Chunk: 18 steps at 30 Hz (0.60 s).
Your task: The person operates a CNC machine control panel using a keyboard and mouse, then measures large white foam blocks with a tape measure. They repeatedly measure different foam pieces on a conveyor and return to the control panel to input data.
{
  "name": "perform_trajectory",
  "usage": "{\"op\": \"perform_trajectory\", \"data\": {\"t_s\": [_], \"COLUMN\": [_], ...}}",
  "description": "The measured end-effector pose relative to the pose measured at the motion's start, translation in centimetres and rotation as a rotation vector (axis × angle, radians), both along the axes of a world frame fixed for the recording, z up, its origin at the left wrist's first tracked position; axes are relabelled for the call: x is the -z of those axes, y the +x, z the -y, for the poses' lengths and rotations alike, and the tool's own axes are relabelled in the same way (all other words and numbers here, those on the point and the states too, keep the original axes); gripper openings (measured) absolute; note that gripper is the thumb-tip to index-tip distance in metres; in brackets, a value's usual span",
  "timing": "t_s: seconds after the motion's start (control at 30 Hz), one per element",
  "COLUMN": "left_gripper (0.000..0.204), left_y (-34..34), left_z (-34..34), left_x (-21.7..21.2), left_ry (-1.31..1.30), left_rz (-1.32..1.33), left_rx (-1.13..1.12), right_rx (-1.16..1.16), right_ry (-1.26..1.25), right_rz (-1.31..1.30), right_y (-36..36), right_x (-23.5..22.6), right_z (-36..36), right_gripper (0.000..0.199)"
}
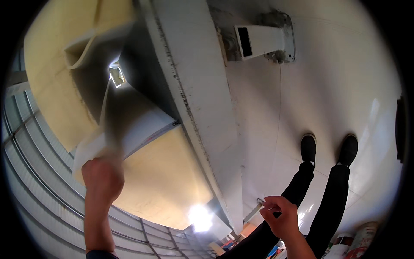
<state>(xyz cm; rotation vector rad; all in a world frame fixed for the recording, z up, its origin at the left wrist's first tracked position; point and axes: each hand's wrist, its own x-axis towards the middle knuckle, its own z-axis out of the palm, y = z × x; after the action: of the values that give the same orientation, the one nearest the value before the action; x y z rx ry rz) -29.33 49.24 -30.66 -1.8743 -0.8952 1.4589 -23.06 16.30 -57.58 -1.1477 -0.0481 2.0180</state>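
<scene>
My left hand is closed in a fist beside the opening of a large hollow cream-yellow foam-like piece. A pale, thin strip runs from the fist up into the opening; motion blurs it near the fingers. Inside, the hollow is dark, with a bright gap at its far end. Lower right, my right hand is held over my legs with its fingers curled and the thumb near the fingertips. Close to those fingertips is a narrow, light, bar-like piece; whether the hand grips it cannot be made out.
A long grey-white beam with a rough edge crosses beside the yellow piece. Beyond it, a white bracket is fixed to a plate on the pale floor. Several containers stand at lower right. A bright lamp glares near the bottom.
</scene>
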Motion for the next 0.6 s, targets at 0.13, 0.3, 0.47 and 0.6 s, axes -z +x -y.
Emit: {"op": "perform_trajectory", "data": {"t_s": [0.13, 0.3, 0.47, 0.6], "left_gripper": [0.016, 0.017, 0.021, 0.023], "left_y": [0.3, 0.4, 0.6, 0.6], "left_z": [0.2, 0.3, 0.4, 0.3], "left_x": [0.5, 1.1, 1.0, 1.1], "left_ry": [0.09, 0.107, 0.116, 0.103], "left_rz": [-0.031, -0.037, -0.036, -0.076], "left_rx": [-0.081, -0.096, -0.145, -0.108], "right_rx": [0.002, -0.01, -0.029, -0.027], "right_ry": [0.034, 0.056, 0.078, 0.085], "right_rz": [0.055, 0.106, 0.147, 0.173], "right_y": [1.1, 2.1, 2.2, 2.4], "right_x": [-0.3, -0.2, 0.1, 0.3], "right_z": [-0.1, -0.2, 0.4, 0.9], "right_gripper": [0.034, 0.032, 0.033, 0.033]}}
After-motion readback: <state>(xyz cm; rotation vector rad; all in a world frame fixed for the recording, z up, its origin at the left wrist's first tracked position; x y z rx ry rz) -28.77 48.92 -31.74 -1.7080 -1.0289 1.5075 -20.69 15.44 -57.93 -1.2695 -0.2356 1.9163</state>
